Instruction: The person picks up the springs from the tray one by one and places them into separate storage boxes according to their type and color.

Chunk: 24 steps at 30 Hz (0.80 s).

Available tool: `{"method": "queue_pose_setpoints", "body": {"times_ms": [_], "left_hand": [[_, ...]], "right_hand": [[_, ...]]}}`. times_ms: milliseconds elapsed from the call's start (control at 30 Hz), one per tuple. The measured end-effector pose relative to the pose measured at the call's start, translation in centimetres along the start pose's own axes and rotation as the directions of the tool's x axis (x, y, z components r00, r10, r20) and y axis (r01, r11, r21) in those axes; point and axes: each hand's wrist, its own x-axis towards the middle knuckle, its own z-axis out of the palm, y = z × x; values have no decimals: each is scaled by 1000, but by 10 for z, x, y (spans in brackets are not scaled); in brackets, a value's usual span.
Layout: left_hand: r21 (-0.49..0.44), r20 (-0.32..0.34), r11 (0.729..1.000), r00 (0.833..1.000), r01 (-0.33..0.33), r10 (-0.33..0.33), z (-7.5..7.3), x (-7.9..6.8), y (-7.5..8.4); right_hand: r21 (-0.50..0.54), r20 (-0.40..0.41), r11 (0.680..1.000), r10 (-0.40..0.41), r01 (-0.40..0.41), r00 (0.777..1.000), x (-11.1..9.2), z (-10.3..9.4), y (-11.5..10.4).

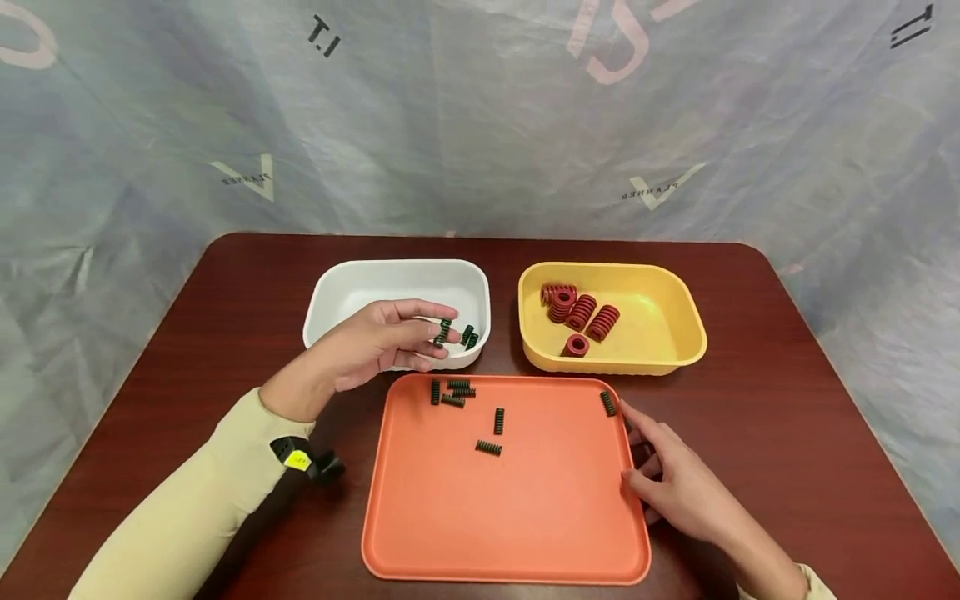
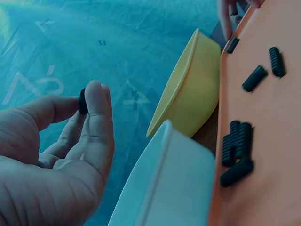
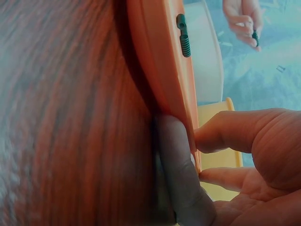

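My left hand [image 1: 367, 342] is over the white bin [image 1: 321, 304] and pinches a small dark green spring [image 1: 442, 333] between thumb and fingers. Two or more similar springs [image 1: 469, 337] lie in that bin below the fingertips. At the right edge of the orange tray [image 1: 510, 517], my right hand [image 1: 686, 479] grips the rim, thumb on top and a finger along the outer side in the right wrist view. Several green springs lie on the tray: a cluster [image 1: 453, 393] at its upper left, two near the middle [image 1: 498, 421], and one [image 1: 608, 403] by the right hand.
Behind the tray, to the right of the white bin, stands a yellow bin [image 1: 675, 333] holding several thicker red springs [image 1: 581, 312]. All of it rests on a dark reddish wooden table [image 1: 787, 417]. Grey sheeting [image 1: 480, 125] hangs behind the table.
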Motion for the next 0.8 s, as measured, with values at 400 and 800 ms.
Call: {"method": "queue_pose_setpoints", "body": {"times_ms": [400, 800], "left_hand": [[-29, -48, 999, 998, 33, -34, -27, 17, 19], [51, -72, 994, 993, 93, -89, -51, 37, 40]], "right_hand": [[-2, -5, 1000, 3, -3, 1000, -2, 1, 0], [-12, -4, 1000, 5, -5, 1000, -1, 1, 1]]}}
